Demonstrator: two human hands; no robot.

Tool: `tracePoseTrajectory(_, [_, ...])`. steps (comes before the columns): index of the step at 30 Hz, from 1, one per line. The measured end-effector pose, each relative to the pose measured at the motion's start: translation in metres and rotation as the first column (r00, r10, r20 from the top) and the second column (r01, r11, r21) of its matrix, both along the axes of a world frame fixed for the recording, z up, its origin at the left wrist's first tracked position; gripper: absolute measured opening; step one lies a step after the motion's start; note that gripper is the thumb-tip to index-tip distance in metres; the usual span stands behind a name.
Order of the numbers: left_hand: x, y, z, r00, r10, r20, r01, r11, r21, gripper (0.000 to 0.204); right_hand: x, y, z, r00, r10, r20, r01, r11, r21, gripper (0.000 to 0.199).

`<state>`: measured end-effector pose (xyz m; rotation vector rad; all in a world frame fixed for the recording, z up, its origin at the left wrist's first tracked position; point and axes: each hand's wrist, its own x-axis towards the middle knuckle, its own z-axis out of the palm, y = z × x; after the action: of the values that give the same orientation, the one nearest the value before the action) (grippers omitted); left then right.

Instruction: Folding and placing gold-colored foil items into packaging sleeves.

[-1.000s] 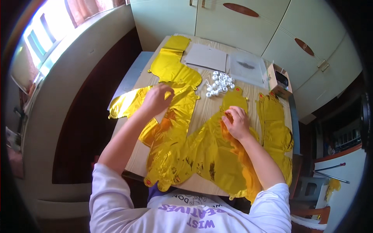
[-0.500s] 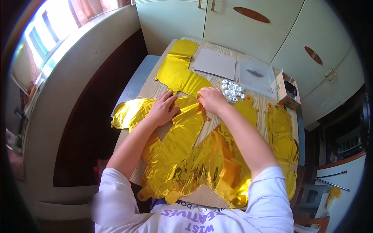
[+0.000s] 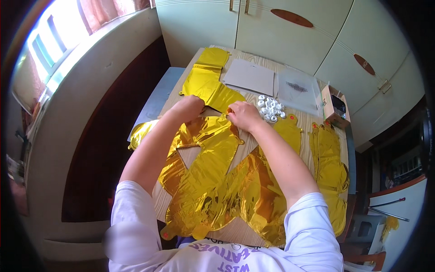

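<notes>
A large flat gold foil balloon (image 3: 217, 154) with an open cut-out in its body spreads over the table in front of me. At its far edge my right hand (image 3: 244, 116) pinches a small tab of the foil between thumb and fingers. My left hand (image 3: 191, 108) is curled closed just left of it, above the raised, creased foil; its fingertips and whatever they hold are hidden. Beyond both hands lies another flat gold foil balloon (image 3: 206, 81), its near end close to my fingers. A pile of small white rolls (image 3: 270, 109) sits right of my right hand.
More folded gold foil (image 3: 327, 158) lies along the table's right side. At the back are grey-white sheets (image 3: 249, 77), a clear plastic sheet (image 3: 290, 97) with a dark patch, and a small wooden box (image 3: 334, 109). Pale cabinets (image 3: 272, 41) stand behind the table (image 3: 229, 235).
My left hand has risen from lying spread on the foil, moved slightly away from me and curled closed. The foil under it has lifted and creased. The right hand keeps its pinch.
</notes>
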<state>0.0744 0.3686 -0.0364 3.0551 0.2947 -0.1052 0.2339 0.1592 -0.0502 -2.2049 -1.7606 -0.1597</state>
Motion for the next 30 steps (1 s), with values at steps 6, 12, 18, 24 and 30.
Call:
tracePoseTrajectory(6, [0.008,0.001,0.027,0.928,0.323,0.184,-0.227,0.885,-0.407,0.015,-0.017,0.011,-0.002,0.999,-0.032,0.026,0.025,0.972,0.233,0.018])
tracePoseTrajectory(12, [0.016,0.006,0.036,0.910,0.408,0.071,-0.326,0.812,-0.484,0.023,-0.028,0.031,-0.003,0.997,-0.059,0.058,0.043,0.967,0.251,0.015])
tracePoseTrajectory(18, [0.008,0.013,0.022,0.924,0.176,0.339,-0.013,0.902,-0.432,0.013,-0.013,0.047,-0.006,0.993,-0.054,0.107,0.050,0.998,0.039,0.021])
tracePoseTrajectory(24, [0.000,0.000,0.021,0.918,-0.195,0.345,0.179,0.981,0.077,0.012,0.000,0.062,0.005,0.987,-0.147,0.062,0.148,0.989,-0.020,0.016])
tracePoseTrajectory(30, [-0.021,-0.009,0.010,0.887,-0.284,0.365,0.280,0.958,0.065,0.010,-0.002,0.065,0.004,0.977,-0.214,-0.005,0.214,0.977,-0.020,0.015])
